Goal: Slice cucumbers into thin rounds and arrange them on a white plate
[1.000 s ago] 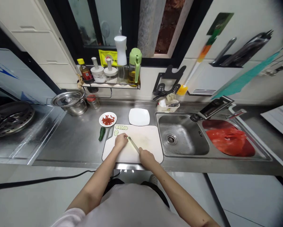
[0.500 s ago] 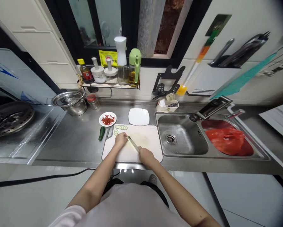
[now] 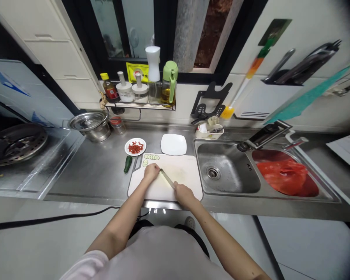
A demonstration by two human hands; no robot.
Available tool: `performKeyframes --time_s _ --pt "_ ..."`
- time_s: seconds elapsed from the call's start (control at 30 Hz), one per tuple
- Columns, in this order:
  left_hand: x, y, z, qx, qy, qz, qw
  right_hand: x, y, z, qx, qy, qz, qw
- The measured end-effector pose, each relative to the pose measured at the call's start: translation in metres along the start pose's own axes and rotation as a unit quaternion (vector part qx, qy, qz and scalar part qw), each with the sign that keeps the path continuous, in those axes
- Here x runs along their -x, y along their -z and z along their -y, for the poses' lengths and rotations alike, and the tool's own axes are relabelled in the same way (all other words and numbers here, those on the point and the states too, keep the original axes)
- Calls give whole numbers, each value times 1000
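Note:
My right hand (image 3: 185, 194) is wrapped round the handle of a knife (image 3: 167, 180), whose blade slants up and left over a white cutting board (image 3: 189, 173). Close to the blade's tip, my left hand (image 3: 152, 171) has its fingers pinched together; what lies inside them is hidden. A bit of pale green cucumber shows at the tip. Along the board's upper left edge lie several thin cucumber slices (image 3: 152, 157), overlapping in a row, with another slice or two (image 3: 145, 163) just below. Left of the board rests a dark green cucumber piece (image 3: 128, 164).
A small white plate of chopped red bits (image 3: 143, 142) and a white square plate (image 3: 173, 144) stand behind the board. To the right is a steel sink (image 3: 230, 186) with a red plastic bag (image 3: 282, 175) in its second basin. A lidded pot (image 3: 96, 130) stands back left.
The view has shifted slightly. My left fingers have drawn back a little from the knife tip, and a small gap with a bit of cucumber shows there. My right hand keeps the knife.

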State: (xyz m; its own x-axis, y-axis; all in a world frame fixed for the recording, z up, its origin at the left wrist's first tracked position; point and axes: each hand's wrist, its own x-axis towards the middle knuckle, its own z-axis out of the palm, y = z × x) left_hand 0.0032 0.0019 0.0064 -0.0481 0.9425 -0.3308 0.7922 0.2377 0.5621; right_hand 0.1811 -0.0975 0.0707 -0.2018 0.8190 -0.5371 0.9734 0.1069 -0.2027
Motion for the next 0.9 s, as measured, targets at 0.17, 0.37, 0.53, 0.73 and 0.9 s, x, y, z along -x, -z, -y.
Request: performKeyframes --time_s 0.17,0.37,0.53,0.73,0.9 --pt "-1 1 -2 26 18 1 999 4 0 -4 13 3 -1 1000" --pt "5 3 5 58 31 -22 998 11 -3 -10 15 2 -2 1000" --pt "14 9 29 125 64 -85 986 17 -10 -21 -1 -19 -24 1000" --pt "9 25 55 137 110 -130 976 17 -7 -30 -20 -55 -19 998" --pt "0 35 57 123 127 -147 973 12 -5 -31 -27 -56 -25 998"
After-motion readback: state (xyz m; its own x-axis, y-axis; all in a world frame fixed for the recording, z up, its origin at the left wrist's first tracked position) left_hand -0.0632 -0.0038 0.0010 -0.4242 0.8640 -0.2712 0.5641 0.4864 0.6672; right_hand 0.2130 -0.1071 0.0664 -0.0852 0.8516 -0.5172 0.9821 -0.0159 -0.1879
